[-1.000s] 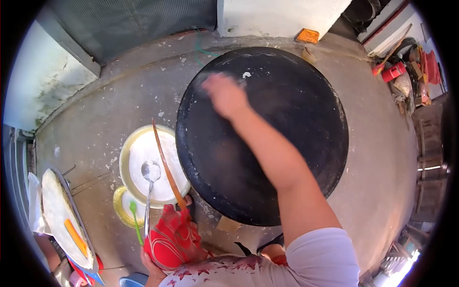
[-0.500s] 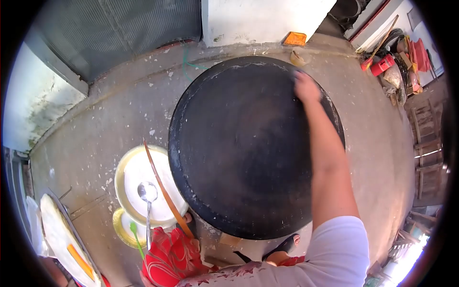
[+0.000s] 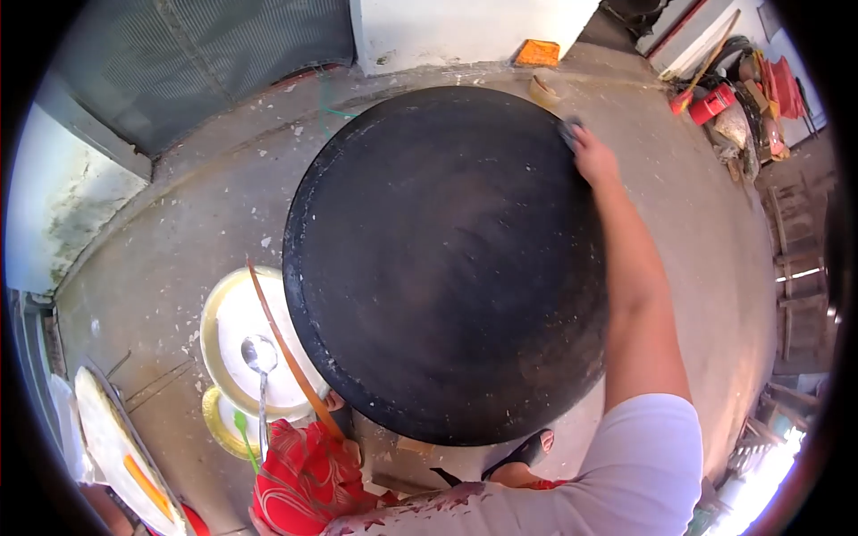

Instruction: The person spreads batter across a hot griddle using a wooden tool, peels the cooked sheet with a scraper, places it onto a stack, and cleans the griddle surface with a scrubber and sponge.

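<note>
My right hand [image 3: 595, 159] is at the far right rim of a large round black griddle [image 3: 447, 259], with the arm stretched along its right side. Its fingers are closed on a small dark wad, seemingly a cloth [image 3: 569, 134], pressed at the rim. A few pale flecks dot the griddle surface. To the left stands a wide bowl of white batter [image 3: 237, 317]. A metal ladle [image 3: 260, 357] rests in it, and a long curved wooden strip [image 3: 284, 344] leans across it. My left hand does not show.
A smaller yellow bowl [image 3: 214, 418] with a green spoon [image 3: 243, 429] sits beside the batter. At lower left is a pale, flat round stack [image 3: 112, 438] with an orange strip on it. Beyond the griddle, a small bowl [image 3: 543, 91] and an orange object [image 3: 538, 53] lie near the wall.
My right hand has slid outward and slightly down along the griddle's far right rim. The view has shifted, so the griddle and bowls appear farther left.
</note>
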A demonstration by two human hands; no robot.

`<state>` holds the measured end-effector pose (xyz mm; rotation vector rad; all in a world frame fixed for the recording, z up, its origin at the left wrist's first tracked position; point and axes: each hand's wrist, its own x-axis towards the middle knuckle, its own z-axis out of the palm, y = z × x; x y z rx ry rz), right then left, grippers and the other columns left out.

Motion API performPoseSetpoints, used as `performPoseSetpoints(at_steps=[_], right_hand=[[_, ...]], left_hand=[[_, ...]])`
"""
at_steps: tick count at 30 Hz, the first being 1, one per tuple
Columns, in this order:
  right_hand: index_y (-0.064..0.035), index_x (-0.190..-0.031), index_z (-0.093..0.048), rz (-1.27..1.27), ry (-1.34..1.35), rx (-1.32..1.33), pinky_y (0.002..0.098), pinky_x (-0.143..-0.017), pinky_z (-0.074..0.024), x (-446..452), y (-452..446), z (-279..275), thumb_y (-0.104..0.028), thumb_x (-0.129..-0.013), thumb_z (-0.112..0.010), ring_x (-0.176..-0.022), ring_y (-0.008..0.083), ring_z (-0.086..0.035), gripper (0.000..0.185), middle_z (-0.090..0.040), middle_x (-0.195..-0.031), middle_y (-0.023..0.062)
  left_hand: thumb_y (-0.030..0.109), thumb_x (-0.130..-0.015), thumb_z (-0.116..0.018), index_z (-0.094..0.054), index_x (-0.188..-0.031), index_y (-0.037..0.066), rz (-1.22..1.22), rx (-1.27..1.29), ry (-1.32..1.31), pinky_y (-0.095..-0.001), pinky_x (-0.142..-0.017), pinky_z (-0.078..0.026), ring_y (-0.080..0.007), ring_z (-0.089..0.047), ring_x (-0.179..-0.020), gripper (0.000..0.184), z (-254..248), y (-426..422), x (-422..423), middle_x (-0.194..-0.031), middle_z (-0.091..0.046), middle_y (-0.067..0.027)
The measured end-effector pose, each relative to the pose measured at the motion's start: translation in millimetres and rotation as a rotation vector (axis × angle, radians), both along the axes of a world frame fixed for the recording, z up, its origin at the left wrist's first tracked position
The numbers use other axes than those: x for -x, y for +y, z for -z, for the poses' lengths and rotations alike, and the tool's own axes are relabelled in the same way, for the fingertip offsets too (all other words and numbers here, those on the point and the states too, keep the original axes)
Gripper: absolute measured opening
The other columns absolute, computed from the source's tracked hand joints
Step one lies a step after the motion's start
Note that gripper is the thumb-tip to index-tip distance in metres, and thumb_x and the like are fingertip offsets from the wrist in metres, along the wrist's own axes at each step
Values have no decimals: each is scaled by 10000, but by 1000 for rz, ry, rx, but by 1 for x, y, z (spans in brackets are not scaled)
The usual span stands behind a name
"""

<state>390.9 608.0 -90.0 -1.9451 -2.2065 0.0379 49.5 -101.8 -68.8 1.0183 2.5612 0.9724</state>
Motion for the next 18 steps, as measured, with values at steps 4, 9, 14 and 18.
performPoseSetpoints(at_steps=[4, 9, 14, 18], right_hand=[[-196, -1169, -512, -42, 115, -35, 336, -949, -355, -82, -108, -9, -120, -823, -486, -1175, 251, -397, 355, -434, -1270, 53], [-146, -1141, -535, -130, 219, -63, 335, -974, -333, -112, -261, -12, -25, -796, -508, -1188, 282, -385, 366, -437, -1263, 103], [-119, -1126, -540, -287, 192, 109, 403, -998, -305, -59, -402, -38, -9, -743, -547, -1176, 305, -396, 399, -450, -1244, 125], [-115, -1126, -537, -183, 176, 67, 376, -982, -330, -65, -391, -35, -19, -761, -538, -1171, 299, -401, 377, -449, -1245, 119]], left_hand=[[260, -775, -598, -132, -1333, 29, 7, -47, -38, -421, -988, -271, -293, -337, -1183, 762, 0, -16, 3, -1324, -257, -198], [239, -763, -623, -123, -1334, 23, 0, -158, -164, -425, -990, -266, -302, -332, -1186, 789, 0, -25, 6, -1324, -250, -208], [264, -803, -575, -112, -1335, 21, 232, -126, 90, -424, -993, -264, -294, -333, -1187, 745, 10, -32, 12, -1326, -246, -206], [262, -818, -554, -114, -1332, 17, 250, -109, 135, -424, -988, -273, -293, -336, -1183, 719, 12, -31, 16, -1319, -252, -208]])
